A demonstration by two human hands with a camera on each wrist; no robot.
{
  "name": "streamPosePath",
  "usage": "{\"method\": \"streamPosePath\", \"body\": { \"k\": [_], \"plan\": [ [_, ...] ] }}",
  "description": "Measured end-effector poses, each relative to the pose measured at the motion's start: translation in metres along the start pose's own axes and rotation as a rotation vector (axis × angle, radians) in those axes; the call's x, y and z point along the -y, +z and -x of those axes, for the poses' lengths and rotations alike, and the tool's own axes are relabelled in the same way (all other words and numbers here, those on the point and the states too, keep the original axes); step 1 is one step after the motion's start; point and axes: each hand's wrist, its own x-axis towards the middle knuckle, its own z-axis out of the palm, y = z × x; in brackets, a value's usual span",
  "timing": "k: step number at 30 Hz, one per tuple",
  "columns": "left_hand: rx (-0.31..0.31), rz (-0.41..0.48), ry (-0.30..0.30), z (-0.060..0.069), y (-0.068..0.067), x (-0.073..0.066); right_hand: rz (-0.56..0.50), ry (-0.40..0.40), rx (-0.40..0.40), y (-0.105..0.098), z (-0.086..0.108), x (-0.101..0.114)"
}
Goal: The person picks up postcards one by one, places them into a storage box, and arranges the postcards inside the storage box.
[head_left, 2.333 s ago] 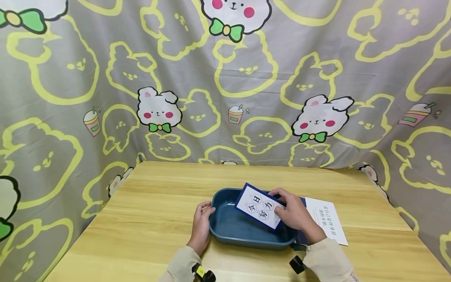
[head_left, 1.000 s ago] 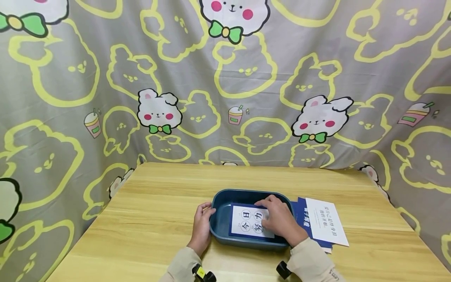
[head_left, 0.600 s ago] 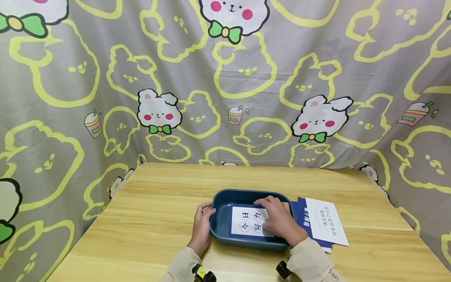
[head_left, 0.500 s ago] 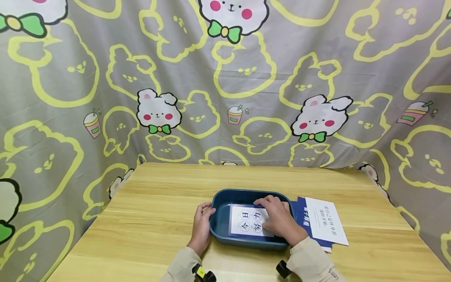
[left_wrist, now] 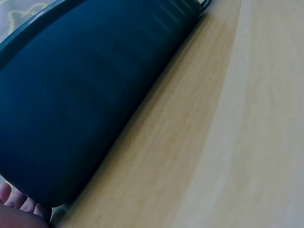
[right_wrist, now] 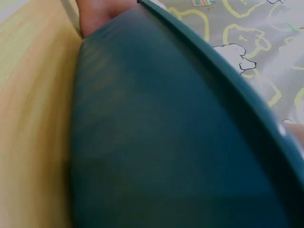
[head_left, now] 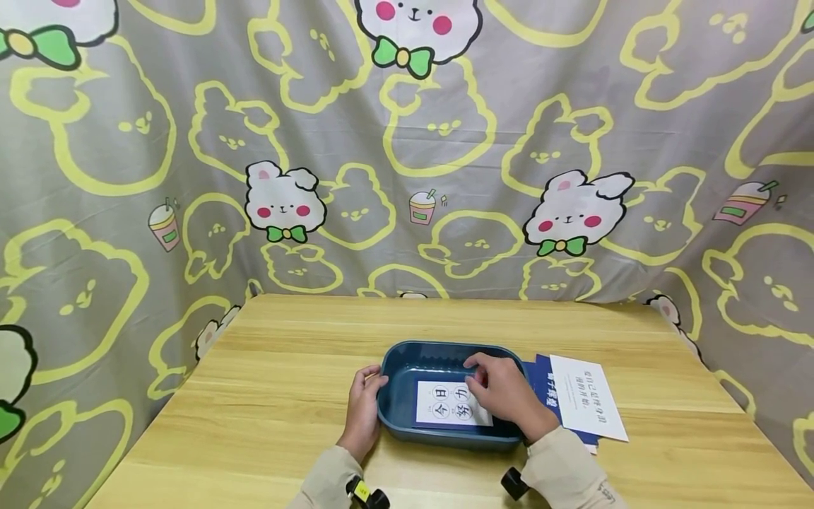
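A dark blue rectangular plastic box (head_left: 407,433) stands on the table in the head view. Inside lies a white card with a blue border (head_left: 439,404) and large Chinese characters. My left hand (head_left: 362,413) holds the box's left end, its thumb at the rim. Over the right part of the box is my right hand (head_left: 505,392), thumb and index finger loosely bent just above the card, with no card visible between them; its other fingers are hidden. The left wrist view shows the box wall (left_wrist: 85,95) close up, and the right wrist view also shows that wall (right_wrist: 156,123).
Right of the box, a white printed card (head_left: 588,399) overlaps blue cards (head_left: 545,382) on the wooden table (head_left: 305,339). A patterned grey curtain (head_left: 356,268) surrounds the table's back and sides.
My right hand has lowered the card from a tilted position above the box to lie inside it. It has then let go and lifted slightly. The left hand has stayed in place.
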Motion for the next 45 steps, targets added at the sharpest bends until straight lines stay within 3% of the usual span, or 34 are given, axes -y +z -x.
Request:
{"method": "streamPosePath", "body": {
  "k": [4,11,23,30,38,45],
  "plan": [
    [0.005,-0.002,-0.012,0.0,-0.001,-0.002,-0.046,0.032,-0.036,-0.008,0.0,-0.001],
    [0.018,0.008,-0.014,0.0,-0.001,-0.003,-0.034,0.093,-0.177,-0.024,0.001,-0.008],
    [0.016,0.002,-0.02,0.002,0.0,-0.004,-0.04,0.177,-0.266,-0.046,0.007,-0.029],
    [0.016,0.01,-0.013,0.002,0.0,-0.003,-0.026,0.237,-0.239,-0.06,0.012,-0.044],
    [0.003,0.007,-0.013,0.001,-0.001,-0.003,-0.015,0.465,-0.064,-0.076,0.02,-0.058],
    [0.011,-0.008,-0.015,0.0,0.0,-0.002,0.073,0.62,0.031,-0.09,0.027,-0.076]
  ]
}}
